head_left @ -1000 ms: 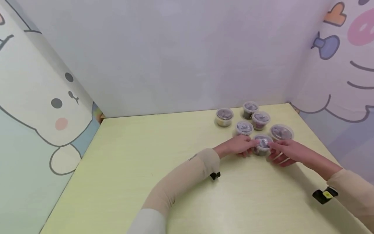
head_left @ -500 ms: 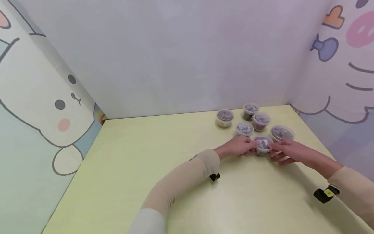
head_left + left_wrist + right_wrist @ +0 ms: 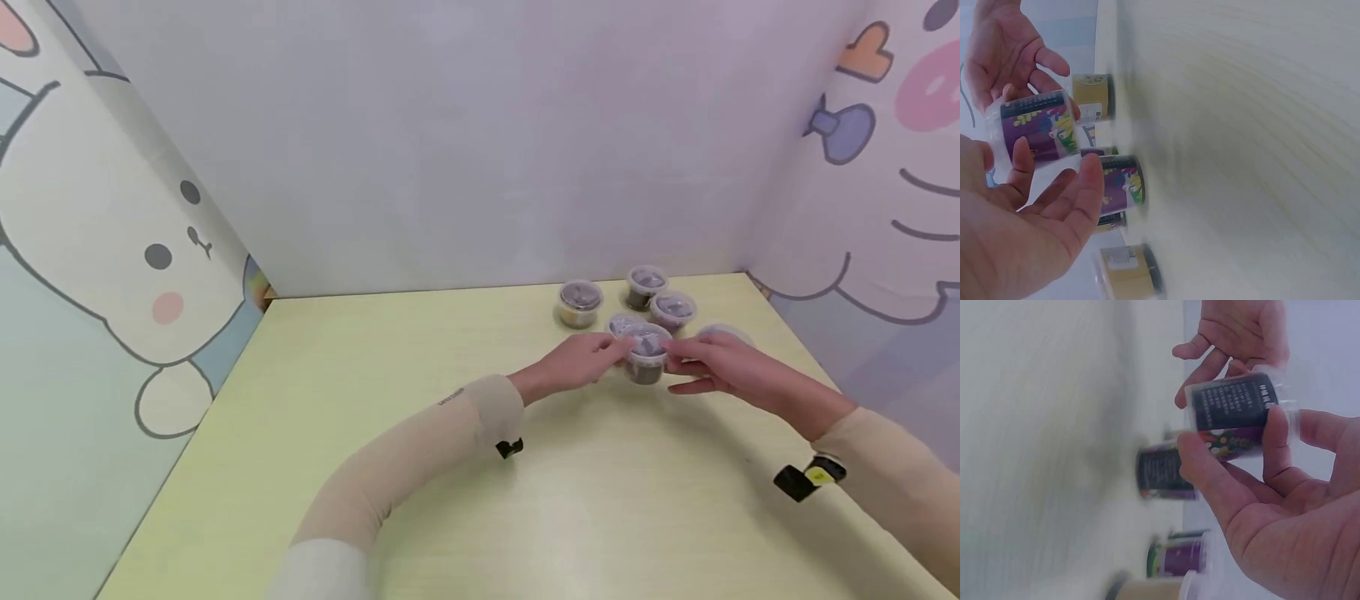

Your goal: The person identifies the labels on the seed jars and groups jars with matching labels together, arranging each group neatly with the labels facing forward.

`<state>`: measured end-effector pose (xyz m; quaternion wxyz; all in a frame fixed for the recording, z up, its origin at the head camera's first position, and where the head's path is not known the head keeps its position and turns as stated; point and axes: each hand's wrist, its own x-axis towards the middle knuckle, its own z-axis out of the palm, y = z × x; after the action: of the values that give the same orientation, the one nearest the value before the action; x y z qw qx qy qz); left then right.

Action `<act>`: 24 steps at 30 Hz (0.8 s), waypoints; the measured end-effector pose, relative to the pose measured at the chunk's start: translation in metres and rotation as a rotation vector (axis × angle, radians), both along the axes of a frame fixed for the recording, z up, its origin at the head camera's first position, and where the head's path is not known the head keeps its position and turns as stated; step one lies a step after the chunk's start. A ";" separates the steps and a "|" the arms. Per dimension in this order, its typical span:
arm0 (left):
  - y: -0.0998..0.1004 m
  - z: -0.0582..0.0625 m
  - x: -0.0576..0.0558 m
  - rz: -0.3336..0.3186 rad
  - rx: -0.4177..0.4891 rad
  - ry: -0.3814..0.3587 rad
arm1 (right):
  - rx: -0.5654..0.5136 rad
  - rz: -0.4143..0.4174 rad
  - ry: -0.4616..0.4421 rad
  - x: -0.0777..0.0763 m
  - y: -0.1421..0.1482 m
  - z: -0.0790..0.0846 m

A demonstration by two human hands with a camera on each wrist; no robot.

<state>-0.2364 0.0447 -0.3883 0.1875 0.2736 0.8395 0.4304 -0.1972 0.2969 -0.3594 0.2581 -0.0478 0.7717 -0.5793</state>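
Note:
Both hands hold one small round plastic tub with a clear lid, between thumbs and fingers from opposite sides. My left hand grips its left side and my right hand its right. In the left wrist view, the tub shows a purple and black label and is raised off the table. Small print on the black part of the tub faces the right wrist camera. Just behind it is a similar tub, partly hidden by the held one.
More lidded tubs stand towards the back right of the pale yellow table: a tan one, a dark one and a purple one. A wider tub is mostly behind my right hand. A white wall rises behind.
The tub between both hands has come up off the table and moved a little left and away, now overlapping the one behind it. Both hands moved with it.

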 end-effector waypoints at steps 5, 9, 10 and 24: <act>-0.022 0.015 0.007 0.035 0.055 0.041 | -0.085 -0.017 -0.001 -0.007 -0.019 0.012; -0.043 0.024 0.007 0.030 0.152 0.037 | -0.166 0.010 0.022 -0.015 -0.037 0.019; -0.049 0.026 0.006 0.029 0.176 0.038 | -0.184 0.019 0.025 -0.017 -0.042 0.022; -0.117 0.052 -0.005 0.114 0.311 0.051 | -0.353 0.070 0.010 -0.037 -0.112 0.047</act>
<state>-0.2414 -0.0724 -0.3366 0.0969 0.2620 0.7814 0.5579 -0.2339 0.1848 -0.3125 0.2616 -0.1220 0.6571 -0.6964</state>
